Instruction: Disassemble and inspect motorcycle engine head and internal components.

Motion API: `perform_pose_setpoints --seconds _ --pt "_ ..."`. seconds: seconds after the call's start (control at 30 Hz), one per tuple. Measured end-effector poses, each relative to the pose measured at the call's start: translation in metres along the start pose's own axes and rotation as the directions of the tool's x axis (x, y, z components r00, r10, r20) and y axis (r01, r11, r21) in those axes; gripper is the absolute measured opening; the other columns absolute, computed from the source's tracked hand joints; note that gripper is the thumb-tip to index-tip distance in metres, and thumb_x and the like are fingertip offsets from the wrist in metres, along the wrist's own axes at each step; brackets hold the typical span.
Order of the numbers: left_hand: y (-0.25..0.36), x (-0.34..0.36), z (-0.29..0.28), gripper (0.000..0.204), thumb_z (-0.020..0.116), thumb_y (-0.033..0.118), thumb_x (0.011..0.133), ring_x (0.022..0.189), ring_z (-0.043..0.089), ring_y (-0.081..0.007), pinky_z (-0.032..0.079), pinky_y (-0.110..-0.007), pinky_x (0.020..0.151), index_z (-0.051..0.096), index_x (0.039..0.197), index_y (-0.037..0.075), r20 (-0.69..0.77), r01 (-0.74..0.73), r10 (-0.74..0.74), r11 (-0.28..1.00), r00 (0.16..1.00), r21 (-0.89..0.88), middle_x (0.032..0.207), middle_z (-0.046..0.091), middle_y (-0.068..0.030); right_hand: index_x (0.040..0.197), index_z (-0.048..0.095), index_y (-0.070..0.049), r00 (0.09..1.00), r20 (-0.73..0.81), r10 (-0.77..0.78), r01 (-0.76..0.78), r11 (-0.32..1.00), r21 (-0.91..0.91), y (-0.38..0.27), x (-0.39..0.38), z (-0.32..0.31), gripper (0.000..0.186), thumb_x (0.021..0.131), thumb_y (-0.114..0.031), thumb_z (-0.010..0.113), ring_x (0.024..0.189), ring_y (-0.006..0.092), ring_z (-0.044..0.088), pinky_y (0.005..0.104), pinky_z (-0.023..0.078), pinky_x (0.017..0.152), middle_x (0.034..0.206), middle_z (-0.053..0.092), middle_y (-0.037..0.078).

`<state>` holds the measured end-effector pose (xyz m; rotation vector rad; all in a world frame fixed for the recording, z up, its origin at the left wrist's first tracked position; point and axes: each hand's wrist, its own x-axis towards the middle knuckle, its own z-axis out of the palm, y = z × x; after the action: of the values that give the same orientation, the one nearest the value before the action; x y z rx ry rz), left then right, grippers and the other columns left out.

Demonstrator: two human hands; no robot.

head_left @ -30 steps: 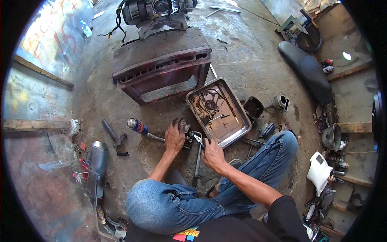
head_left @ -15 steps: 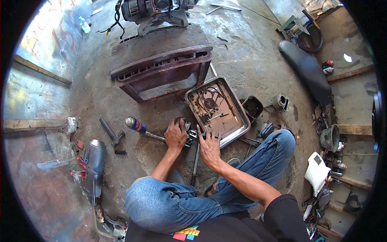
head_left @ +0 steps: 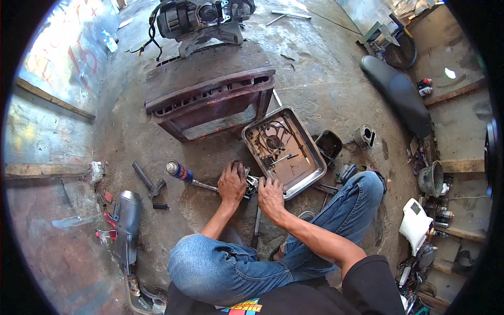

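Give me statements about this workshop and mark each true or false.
The left hand and right hand are both at a small silver and black metal part. True.

A rectangular silver metal tray holds loose dark parts. True.

A blue cylindrical spray can stands inside the tray. False; the can is on the grey concrete floor.

The long black padded seat lies left of the tray. False; the seat is right of it.

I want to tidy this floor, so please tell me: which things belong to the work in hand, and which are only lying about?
Likely in the work:
metal part, at the left hand and right hand
tray with loose parts, close by the right hand
perhaps the blue spray can

Apparently just lying about:
hammer
grey muffler
black seat
white panel
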<state>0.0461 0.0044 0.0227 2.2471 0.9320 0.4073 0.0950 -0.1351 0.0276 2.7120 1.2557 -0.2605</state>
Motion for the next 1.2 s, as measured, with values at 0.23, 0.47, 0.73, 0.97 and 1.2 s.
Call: perform_pose_setpoints --seconds 0.23,0.47,0.73,0.97,1.2 --pt "0.000 0.002 0.004 0.032 0.046 0.029 0.103 0.104 0.064 -0.0362 0.051 -0.046 0.088 0.064 0.115 0.005 0.022 -0.019 0.016 0.994 1.000 0.109 0.116 0.065 -0.0152 0.119 0.058 -0.012 0.951 0.293 0.102 -0.086 0.994 -0.066 -0.019 0.021 -0.033 0.028 0.094 -0.021 0.056 0.107 0.0329 0.059 0.0504 0.044 0.087 0.112 0.062 0.014" --pt "-0.002 0.002 -0.004 0.033 0.050 0.031 0.101 0.099 0.065 -0.0357 0.052 -0.045 0.086 0.067 0.110 0.004 -0.016 0.008 -0.007 0.998 1.000 0.070 0.116 0.066 -0.0121 0.123 0.057 -0.008 0.951 0.307 -0.049 0.061 0.998 -0.030 -0.009 0.027 -0.049 0.034 0.092 -0.024 0.057 0.117 0.0346 0.052 0.0502 0.039 0.096 0.118 0.059 0.015" --pt "0.000 0.004 -0.002 0.037 0.047 0.033 0.103 0.106 0.064 -0.0383 0.051 -0.045 0.090 0.067 0.115 0.005 0.043 0.049 -0.050 0.999 0.998 0.019 0.117 0.067 -0.0157 0.141 0.051 -0.009 0.999 -0.007 0.044 -0.043 0.999 0.033 0.000 -0.010 -0.003 0.053 0.089 -0.017 0.056 0.120 0.0341 0.050 0.0522 0.039 0.097 0.120 0.056 0.017" --pt "0.000 0.003 -0.002 0.034 0.048 0.031 0.102 0.100 0.065 -0.0376 0.052 -0.045 0.088 0.068 0.110 0.004 0.023 0.038 -0.039 0.999 0.999 0.020 0.112 0.067 -0.0155 0.127 0.058 -0.010 0.998 -0.044 -0.056 0.061 0.989 0.138 0.017 0.002 -0.010 0.039 0.088 -0.014 0.054 0.114 0.0352 0.053 0.0507 0.041 0.091 0.112 0.057 0.019" --pt "-0.003 -0.001 -0.005 0.038 0.049 0.034 0.102 0.109 0.062 -0.0392 0.049 -0.046 0.093 0.066 0.115 0.003 0.074 0.053 -0.053 0.999 0.996 0.005 0.120 0.063 -0.0193 0.131 0.056 -0.008 0.994 -0.039 -0.099 0.104 0.982 0.159 0.024 0.003 -0.011 0.044 0.087 -0.016 0.056 0.115 0.0362 0.053 0.0533 0.042 0.092 0.113 0.057 0.019"
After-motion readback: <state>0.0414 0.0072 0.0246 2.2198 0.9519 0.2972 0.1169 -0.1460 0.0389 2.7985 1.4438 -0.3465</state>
